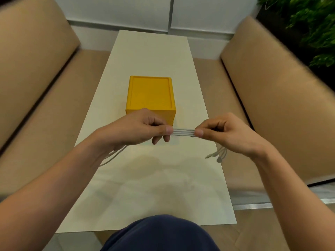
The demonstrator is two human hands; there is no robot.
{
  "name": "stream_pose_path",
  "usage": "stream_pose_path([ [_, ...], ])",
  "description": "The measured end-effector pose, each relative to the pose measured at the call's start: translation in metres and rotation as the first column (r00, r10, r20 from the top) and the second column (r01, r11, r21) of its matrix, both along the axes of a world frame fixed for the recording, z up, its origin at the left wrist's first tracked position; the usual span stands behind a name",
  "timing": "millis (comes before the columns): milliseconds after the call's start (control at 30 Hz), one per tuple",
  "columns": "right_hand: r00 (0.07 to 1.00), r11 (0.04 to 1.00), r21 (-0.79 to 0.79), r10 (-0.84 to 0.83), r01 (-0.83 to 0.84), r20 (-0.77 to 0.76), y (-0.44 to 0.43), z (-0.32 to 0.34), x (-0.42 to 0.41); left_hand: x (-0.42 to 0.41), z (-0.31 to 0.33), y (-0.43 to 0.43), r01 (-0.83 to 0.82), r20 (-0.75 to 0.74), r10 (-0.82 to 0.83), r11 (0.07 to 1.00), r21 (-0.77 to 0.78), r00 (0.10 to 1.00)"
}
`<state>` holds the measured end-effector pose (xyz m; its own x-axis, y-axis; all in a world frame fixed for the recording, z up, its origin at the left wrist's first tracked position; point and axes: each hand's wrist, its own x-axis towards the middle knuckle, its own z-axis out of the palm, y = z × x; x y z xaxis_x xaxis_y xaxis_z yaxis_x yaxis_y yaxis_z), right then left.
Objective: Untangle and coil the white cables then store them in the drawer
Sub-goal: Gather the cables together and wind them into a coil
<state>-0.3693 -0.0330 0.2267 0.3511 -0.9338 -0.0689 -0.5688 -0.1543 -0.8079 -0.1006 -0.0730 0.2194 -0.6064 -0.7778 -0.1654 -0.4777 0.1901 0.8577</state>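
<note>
Several strands of white cables [183,133] run taut and side by side between my two hands, above the white table [154,51]. My left hand [143,127] pinches their left end; loose cable trails from under that wrist down to the table. My right hand [223,132] pinches the right end, and connector ends dangle below it. Just behind my hands stands the yellow drawer box [150,93]. Its front is partly hidden by my left hand, so I cannot tell whether the drawer is open.
Tan sofa cushions [32,69] flank the narrow table on both sides. Green plants [311,24] fill the top right corner. My dark blue knee [163,234] shows at the bottom edge.
</note>
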Motion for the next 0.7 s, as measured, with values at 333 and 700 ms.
stream_pose_path([
  [333, 0.984, 0.999, -0.014, 0.031, -0.034, -0.174, -0.004, 0.001, -0.007, 0.003, -0.005, 0.003, 0.057, -0.091, -0.046, 0.991, 0.123, 0.995],
  [700, 0.976, 0.999, -0.048, 0.007, -0.018, -0.219, -0.014, 0.005, -0.001, 0.005, -0.008, -0.004, 0.026, -0.001, -0.027, 0.997, 0.066, 1.0],
])
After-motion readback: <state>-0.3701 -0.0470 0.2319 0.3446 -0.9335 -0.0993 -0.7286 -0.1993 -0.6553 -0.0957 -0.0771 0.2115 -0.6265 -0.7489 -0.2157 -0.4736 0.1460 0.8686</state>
